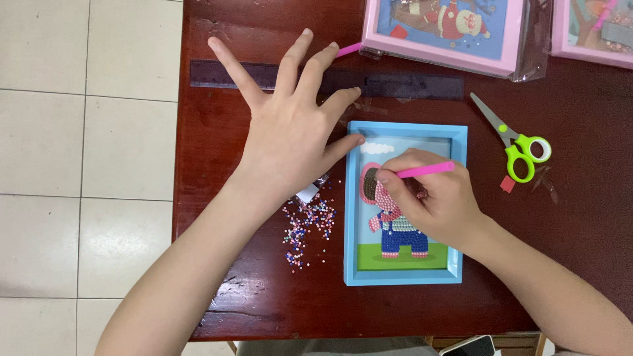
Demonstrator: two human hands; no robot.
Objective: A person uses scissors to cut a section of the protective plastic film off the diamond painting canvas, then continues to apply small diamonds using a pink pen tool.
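Blue-framed bead picture (403, 273) lies flat on the dark red table (580, 217), roughly mid-table; it shows an elephant in blue dungarees on green grass w/ a small cloud up top, mostly beaded. Right hand (432, 198) rests on the picture, fingers closed round a pink pen (425, 170), tip at the elephant's ear. Left hand (290, 128) is open, fingers spread, holding nothing; its thumb tip touches the frame's left edge. Just left of the frame, near side of that hand: loose coloured beads (306, 227) scattered beside a small clear bag. Far side, a dark ruler (409, 86) lies across under the left fingers. Right of frame: green-handled scissors (517, 142). Far edge: two pink-framed pictures (448, 29), partly cut off.
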